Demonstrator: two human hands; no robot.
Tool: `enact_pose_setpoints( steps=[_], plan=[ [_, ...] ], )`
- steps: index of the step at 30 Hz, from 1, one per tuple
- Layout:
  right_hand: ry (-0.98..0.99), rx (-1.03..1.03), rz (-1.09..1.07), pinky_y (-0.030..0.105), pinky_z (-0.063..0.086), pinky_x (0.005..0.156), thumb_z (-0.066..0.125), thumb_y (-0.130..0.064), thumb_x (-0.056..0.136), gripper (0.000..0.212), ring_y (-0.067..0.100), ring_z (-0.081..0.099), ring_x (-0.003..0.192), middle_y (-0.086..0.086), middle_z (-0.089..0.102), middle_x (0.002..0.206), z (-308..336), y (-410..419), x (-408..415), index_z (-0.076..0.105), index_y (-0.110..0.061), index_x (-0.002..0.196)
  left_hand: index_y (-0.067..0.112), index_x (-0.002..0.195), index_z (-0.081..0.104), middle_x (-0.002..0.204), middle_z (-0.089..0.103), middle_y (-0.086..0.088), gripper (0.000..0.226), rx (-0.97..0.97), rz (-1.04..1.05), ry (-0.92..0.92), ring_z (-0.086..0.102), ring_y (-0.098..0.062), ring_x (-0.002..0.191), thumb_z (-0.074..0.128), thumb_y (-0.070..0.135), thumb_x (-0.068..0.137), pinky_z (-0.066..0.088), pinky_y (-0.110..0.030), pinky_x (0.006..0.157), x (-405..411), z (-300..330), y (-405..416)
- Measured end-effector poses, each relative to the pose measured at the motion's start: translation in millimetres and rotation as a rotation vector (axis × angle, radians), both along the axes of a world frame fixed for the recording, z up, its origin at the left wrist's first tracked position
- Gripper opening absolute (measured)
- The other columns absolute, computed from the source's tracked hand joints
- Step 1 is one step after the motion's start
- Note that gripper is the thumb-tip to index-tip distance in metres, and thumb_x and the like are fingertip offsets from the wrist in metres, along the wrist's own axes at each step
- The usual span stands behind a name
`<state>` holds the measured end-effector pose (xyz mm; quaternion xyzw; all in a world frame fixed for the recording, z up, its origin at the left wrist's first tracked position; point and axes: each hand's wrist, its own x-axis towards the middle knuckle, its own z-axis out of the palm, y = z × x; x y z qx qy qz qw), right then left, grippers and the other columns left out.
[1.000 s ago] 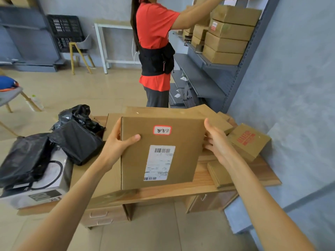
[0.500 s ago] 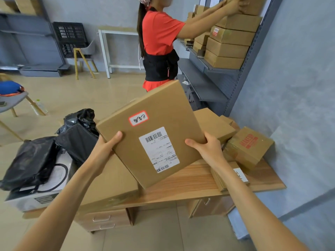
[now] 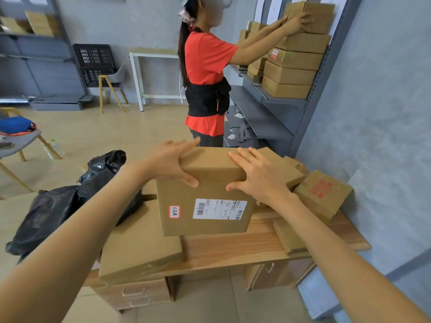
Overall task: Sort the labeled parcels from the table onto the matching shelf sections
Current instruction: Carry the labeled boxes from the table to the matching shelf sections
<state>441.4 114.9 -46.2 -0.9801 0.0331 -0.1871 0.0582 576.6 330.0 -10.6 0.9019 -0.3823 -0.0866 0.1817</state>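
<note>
Brown cardboard parcel is gripped by both hands above the wooden table: left hand curled over its top-left corner, right hand clasping the top-right edge. Its barcode label and red-bordered sticker face the wearer. Beyond, a person in red steadies boxes on the grey shelf.

matt cardboard parcel (paper label), wood-grain table.
</note>
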Motion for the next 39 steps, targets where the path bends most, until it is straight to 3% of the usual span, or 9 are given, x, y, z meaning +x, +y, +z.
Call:
enact_pose_setpoints(
  steps=[4,8,14,20,25,29,34,37,39],
  plan=[
    [0.060,-0.081,-0.006,0.047,0.046,0.101,0.077,-0.056,0.067,0.089,0.027,0.028,0.142,0.001,0.042,0.150,-9,-2,2,0.044,-0.023,0.144,0.043,0.147,0.025,0.137,0.044,0.004,0.119,0.043,0.024,0.036,0.036,-0.025,0.124,0.071,0.074,0.042,0.030,-0.035,0.104,4,-34,-6],
    [0.118,-0.019,0.025,0.040,0.035,0.110,0.076,-0.054,0.071,0.095,0.019,0.017,0.147,-0.005,0.029,0.157,-9,-7,3,0.030,-0.028,0.150,0.047,0.144,0.030,0.132,0.046,0.007,0.114,-0.054,0.053,0.036,0.036,-0.021,0.120,0.058,0.081,0.038,0.031,-0.032,0.097,2,-48,-2],
    [-0.005,0.318,-0.036,0.039,0.017,0.117,0.076,-0.055,0.072,0.113,0.012,0.001,0.149,-0.010,-0.004,0.162,4,-22,4,0.004,-0.031,0.155,0.043,0.143,0.037,0.125,0.049,0.004,0.113,-0.332,0.314,0.103,0.044,-0.020,0.115,0.063,0.080,0.039,0.039,-0.038,0.097,16,-43,27],
    [-0.011,0.898,-0.153,0.042,0.025,0.114,0.080,-0.051,0.070,0.113,0.016,0.017,0.147,-0.008,0.015,0.161,-5,-13,6,0.008,-0.032,0.155,0.040,0.139,0.045,0.125,0.059,0.006,0.098,-0.855,0.540,0.440,0.061,-0.016,0.103,0.073,0.070,0.050,0.052,-0.037,0.088,17,-40,46],
    [-0.007,1.289,-0.150,0.043,0.034,0.113,0.074,-0.075,0.045,0.128,0.016,0.041,0.136,-0.005,0.038,0.153,-13,6,15,0.022,-0.028,0.153,0.024,0.119,0.060,0.110,0.071,-0.002,0.054,-1.115,0.544,0.743,0.067,-0.017,0.089,0.067,0.057,0.076,0.051,-0.031,0.066,4,-41,42],
    [-0.007,1.485,-0.055,0.041,0.044,0.105,0.069,-0.062,0.061,0.067,0.007,0.060,0.110,-0.015,0.065,0.116,-8,11,17,0.054,-0.036,0.121,0.028,0.110,0.063,0.097,0.073,0.005,0.033,-1.160,0.521,0.786,0.069,-0.010,0.077,0.055,0.052,0.088,0.050,-0.027,0.060,0,-41,33],
    [-0.182,1.504,-0.087,0.023,0.050,0.086,0.070,-0.039,0.083,0.020,0.007,0.065,0.099,-0.010,0.071,0.105,-6,4,13,0.062,-0.030,0.099,0.029,0.113,0.060,0.099,0.072,0.004,0.036,-1.125,0.489,0.828,0.067,-0.012,0.082,0.051,0.055,0.089,0.050,-0.028,0.061,-3,-37,20],
    [-0.265,1.525,-0.138,0.013,0.049,0.068,0.069,-0.032,0.087,0.017,0.003,0.066,0.088,-0.013,0.071,0.095,2,-5,6,0.063,-0.027,0.101,0.026,0.120,0.059,0.106,0.070,0.001,0.051,-1.076,0.424,0.848,0.064,-0.015,0.091,0.059,0.060,0.082,0.051,-0.036,0.073,-5,-32,10],
    [-0.305,1.527,-0.181,0.016,0.049,0.068,0.068,-0.035,0.086,0.024,0.005,0.066,0.088,-0.011,0.071,0.094,6,-14,-3,0.063,-0.024,0.107,0.024,0.125,0.056,0.112,0.069,-0.001,0.069,-1.037,0.347,0.858,0.065,-0.015,0.094,0.066,0.062,0.069,0.053,-0.038,0.075,-6,-27,1]
  ],
)
